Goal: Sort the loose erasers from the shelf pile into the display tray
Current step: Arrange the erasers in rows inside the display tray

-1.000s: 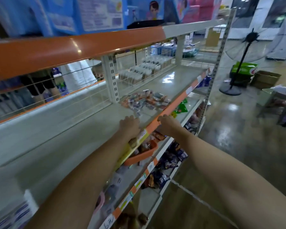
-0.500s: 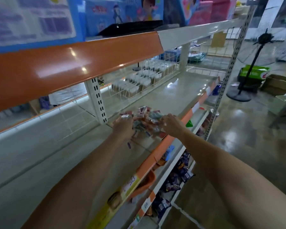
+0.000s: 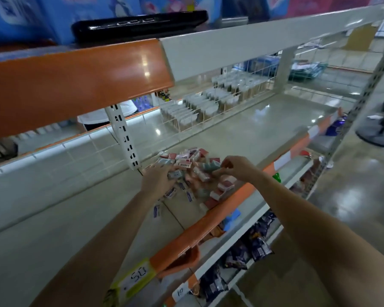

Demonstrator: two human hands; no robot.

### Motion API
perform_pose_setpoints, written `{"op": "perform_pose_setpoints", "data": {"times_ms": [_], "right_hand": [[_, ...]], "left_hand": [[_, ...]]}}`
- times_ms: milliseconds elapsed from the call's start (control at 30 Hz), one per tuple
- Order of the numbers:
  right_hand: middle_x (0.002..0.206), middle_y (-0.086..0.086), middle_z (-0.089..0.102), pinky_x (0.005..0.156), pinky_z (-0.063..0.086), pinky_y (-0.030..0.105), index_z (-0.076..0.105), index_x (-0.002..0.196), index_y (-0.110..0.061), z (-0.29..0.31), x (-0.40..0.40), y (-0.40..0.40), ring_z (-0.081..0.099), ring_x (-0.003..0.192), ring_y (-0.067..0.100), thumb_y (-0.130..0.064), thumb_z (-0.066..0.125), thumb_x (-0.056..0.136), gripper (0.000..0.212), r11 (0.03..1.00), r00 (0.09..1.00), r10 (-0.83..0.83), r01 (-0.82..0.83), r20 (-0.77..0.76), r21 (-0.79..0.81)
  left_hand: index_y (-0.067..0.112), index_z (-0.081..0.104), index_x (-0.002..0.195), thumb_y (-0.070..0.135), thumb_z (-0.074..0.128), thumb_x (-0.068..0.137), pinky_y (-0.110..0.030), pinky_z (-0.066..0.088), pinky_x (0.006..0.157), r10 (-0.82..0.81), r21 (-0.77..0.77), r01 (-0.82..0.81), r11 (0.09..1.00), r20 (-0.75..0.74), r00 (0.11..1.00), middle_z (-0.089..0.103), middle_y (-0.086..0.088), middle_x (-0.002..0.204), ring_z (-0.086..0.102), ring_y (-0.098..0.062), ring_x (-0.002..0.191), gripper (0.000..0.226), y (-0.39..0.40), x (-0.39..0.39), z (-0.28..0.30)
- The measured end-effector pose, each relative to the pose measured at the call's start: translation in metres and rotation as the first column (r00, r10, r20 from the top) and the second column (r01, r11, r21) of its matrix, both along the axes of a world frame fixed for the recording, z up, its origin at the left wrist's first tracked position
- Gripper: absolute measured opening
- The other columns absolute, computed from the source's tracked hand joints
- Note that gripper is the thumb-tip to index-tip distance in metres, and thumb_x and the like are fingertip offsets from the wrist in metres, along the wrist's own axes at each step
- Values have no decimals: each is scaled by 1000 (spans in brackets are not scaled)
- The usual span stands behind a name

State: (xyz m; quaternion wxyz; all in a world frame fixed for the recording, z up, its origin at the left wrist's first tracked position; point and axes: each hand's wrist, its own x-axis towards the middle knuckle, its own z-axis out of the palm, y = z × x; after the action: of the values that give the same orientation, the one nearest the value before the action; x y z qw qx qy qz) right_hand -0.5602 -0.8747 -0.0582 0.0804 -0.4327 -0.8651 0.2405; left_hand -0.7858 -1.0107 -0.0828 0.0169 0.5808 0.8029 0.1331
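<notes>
The grey shelf (image 3: 242, 134) runs wide across the view, its front lip edged in orange. Under that lip, nearer the person, the rim of an orange tray (image 3: 182, 261) pokes out from the shelf below. On the grey shelf, close to the front edge, sits the pile of erasers (image 3: 193, 171), small boxed ones in pink, white and blue, a few scattered loose toward the person. The left hand (image 3: 159, 180) lies on the pile's left side, fingers curled around several erasers. The right hand (image 3: 235, 168) reaches in from the right, fingertips pinched together on one eraser at the pile's edge
</notes>
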Motion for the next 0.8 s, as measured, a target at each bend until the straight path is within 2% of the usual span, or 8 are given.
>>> {"op": "perform_pose_setpoints", "data": {"times_ms": [100,267,367,467,567,667,800], "right_hand": [[88,1,59,59,37,21,64,96,-11,0,7,9,52,82,15,-44,77,71,44,995,998,41,-45,-44,-86],[95,5,67,66,41,20,68,99,-10,-9,10,20,56,81,12,-38,72,78,35,988,984,133,-141,-117,-59],[87,1,63,60,36,11,68,104,-8,-4,6,19,51,69,3,-26,63,88,24,988,967,137,-149,-217,-40],[76,-5,59,53,36,9,67,101,-9,4,-7,7,48,62,-1,-22,59,91,18,975,939,161,-199,-303,-100],[70,-6,58,53,38,9,66,95,-11,12,-25,-15,51,58,3,-19,58,91,12,934,900,211,-300,-383,-192],[68,-4,61,53,43,11,64,95,-16,17,-50,-43,56,55,3,-16,58,91,7,869,842,229,-402,-488,-287],[73,5,62,57,50,14,62,101,-7,19,-93,-90,60,54,1,-9,54,93,11,731,787,254,-537,-562,-421]], "left_hand": [[26,57,127,32,68,81,-38,47,90,46,65,-49,997,42,998,56,-4,130,51,-25,117,48,-6,3,-4],[20,61,122,30,68,83,-37,46,88,121,145,-132,981,83,989,57,-4,130,53,-24,116,41,-18,8,-6],[19,62,121,29,69,82,-35,48,83,160,195,-184,963,130,978,61,-6,123,57,-24,105,41,-27,13,-2],[22,63,118,30,71,81,-26,38,71,193,221,-234,947,192,962,63,-2,110,53,-15,89,40,-42,15,7],[23,65,114,27,73,79,-23,36,67,208,260,-264,929,222,952,65,4,104,51,-10,78,36,-66,16,16],[22,65,114,24,71,81,-22,40,70,264,251,-312,916,208,942,64,5,105,52,-9,80,34,-98,13,24],[21,66,113,20,72,80,-13,36,68,337,275,-385,881,206,919,58,8,98,50,-7,82,33,-150,6,32]]}}
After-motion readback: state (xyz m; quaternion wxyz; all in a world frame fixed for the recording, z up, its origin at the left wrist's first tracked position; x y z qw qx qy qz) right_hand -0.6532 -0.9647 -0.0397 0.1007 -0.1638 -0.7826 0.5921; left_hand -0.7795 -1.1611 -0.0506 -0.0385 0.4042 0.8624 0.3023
